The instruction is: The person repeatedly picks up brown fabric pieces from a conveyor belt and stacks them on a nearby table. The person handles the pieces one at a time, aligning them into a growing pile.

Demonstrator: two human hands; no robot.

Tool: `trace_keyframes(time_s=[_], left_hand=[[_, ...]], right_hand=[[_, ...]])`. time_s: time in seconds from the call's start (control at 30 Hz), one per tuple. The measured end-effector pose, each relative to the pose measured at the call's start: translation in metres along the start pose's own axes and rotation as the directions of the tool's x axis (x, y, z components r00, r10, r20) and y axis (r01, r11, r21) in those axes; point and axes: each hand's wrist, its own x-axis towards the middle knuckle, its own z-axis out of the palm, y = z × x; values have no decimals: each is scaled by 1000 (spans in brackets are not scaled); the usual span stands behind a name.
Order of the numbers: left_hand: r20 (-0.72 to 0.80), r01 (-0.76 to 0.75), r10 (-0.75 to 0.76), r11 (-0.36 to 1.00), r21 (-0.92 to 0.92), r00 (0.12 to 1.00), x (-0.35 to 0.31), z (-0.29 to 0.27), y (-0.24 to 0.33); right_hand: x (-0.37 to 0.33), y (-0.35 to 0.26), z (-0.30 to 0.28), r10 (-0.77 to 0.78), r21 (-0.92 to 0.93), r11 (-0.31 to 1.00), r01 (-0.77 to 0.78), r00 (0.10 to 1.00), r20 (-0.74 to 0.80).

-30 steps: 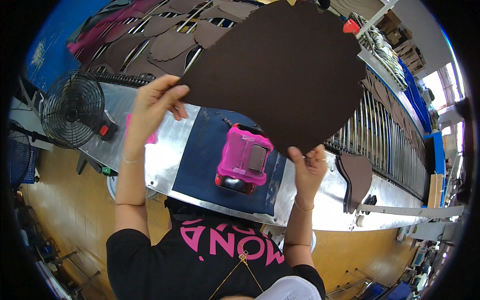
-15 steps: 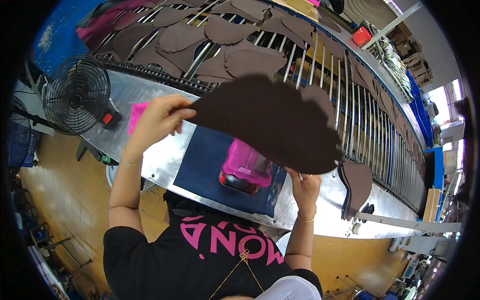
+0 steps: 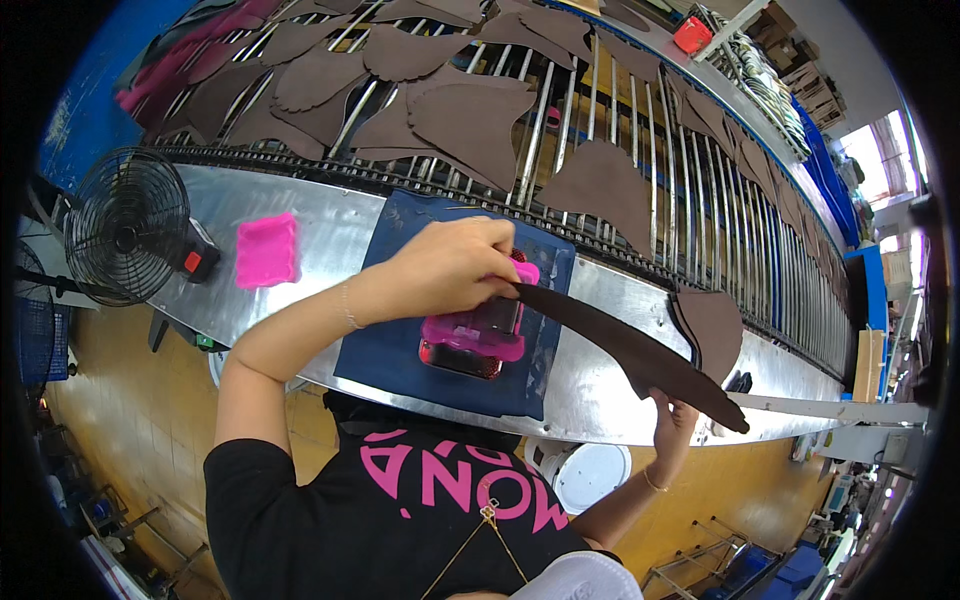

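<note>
A dark brown scalloped sheet piece (image 3: 625, 345) slants above the metal table, seen nearly edge-on. My left hand (image 3: 460, 265) pinches its narrow left end. Under its lower right edge, my right hand (image 3: 675, 420) grips it with thumb and fingers; some of those fingers are hidden behind the piece. Below my left hand lies a pink tray-like container (image 3: 505, 345) with dark and red parts, partly covered by the hand. It rests on a dark blue mat (image 3: 385, 350). Several similar brown pieces (image 3: 722, 330) lie stacked to the right, just beyond the held one.
Across the far side runs a conveyor of metal rods (image 3: 690, 225), carrying several brown pieces (image 3: 600, 185). A pink dish (image 3: 266, 250) sits on the metal table (image 3: 215, 225) at left, beside a black fan (image 3: 128, 235). A white bucket (image 3: 592, 478) stands below the near edge.
The brown piece has come off the conveyor side, swung right and nearer, and tilted from broad face to edge-on. My left hand moved right over the pink container; my right hand moved right and nearer.
</note>
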Motion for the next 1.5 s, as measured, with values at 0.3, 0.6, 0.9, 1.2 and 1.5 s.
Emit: trace_keyframes(time_s=[0.3,0.6,0.9,1.2,1.5], left_hand=[[28,-248,247,959,138,969,62,29,25],[-362,100,-90,995,9,928,56,-36,8],[-541,283,-428,900,-333,724,-51,-64,-36],[-504,441,-605,795,-416,616,-80,-59,-49],[-584,298,-516,851,-432,627,-65,-35,-61]], right_hand=[[-6,-15,-71,49,21,999,-45,969,-242],[113,-15,-22,265,658,749,-77,945,-191],[253,65,148,288,846,443,-298,940,181],[271,96,164,508,768,548,-331,861,9],[112,229,-33,73,-415,776,-475,721,-689]])
